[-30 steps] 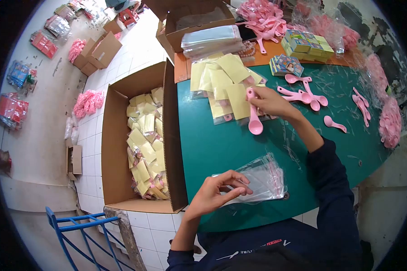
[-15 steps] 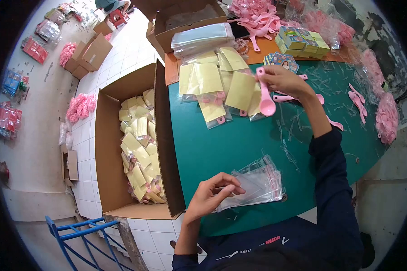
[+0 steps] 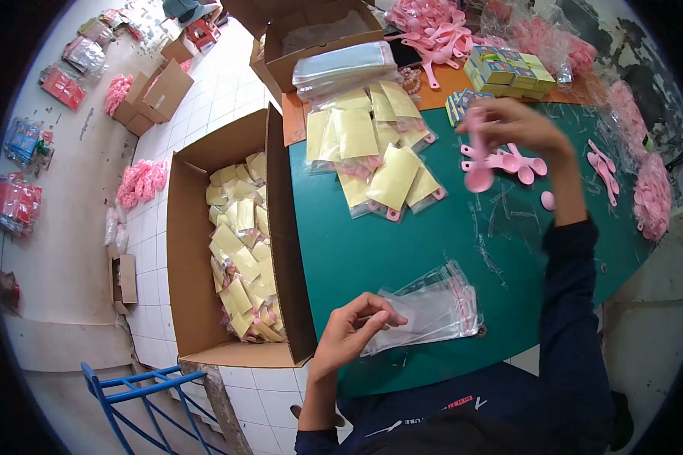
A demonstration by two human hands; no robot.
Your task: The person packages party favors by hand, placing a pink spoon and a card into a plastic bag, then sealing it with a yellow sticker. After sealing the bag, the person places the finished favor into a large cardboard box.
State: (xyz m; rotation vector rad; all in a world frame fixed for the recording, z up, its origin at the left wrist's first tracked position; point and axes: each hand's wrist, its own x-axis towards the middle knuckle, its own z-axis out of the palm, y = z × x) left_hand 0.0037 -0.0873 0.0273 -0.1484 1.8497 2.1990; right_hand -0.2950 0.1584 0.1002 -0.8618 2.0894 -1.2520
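My right hand (image 3: 517,125) holds a pink spoon (image 3: 478,179) by its handle, bowl hanging down, slightly smeared by motion. Several more pink spoons (image 3: 525,174) lie on the table below and beside it. Just behind the hand are picture cards (image 3: 467,98), partly covered by it. My left hand (image 3: 357,327) is curled, thumb and fingertips drawn together, over the left end of a stack of clear plastic bags (image 3: 440,311). Whether a bag is pinched there is hidden. Filled bags with pale yellow cards (image 3: 395,178) and pink spoons are piled at the table's far left.
A deep cardboard box (image 3: 186,265) of filled bags stands left of the green table (image 3: 402,243). Behind are flat clear bags (image 3: 341,64), card stacks (image 3: 505,68) and a spoon heap (image 3: 432,38). Plastic scraps (image 3: 489,246) litter the table. A blue metal frame (image 3: 140,387) stands lower left.
My right hand has moved right with the pink spoon, away from the filled bags. The view has shifted slightly. My left hand stays over the clear bags.
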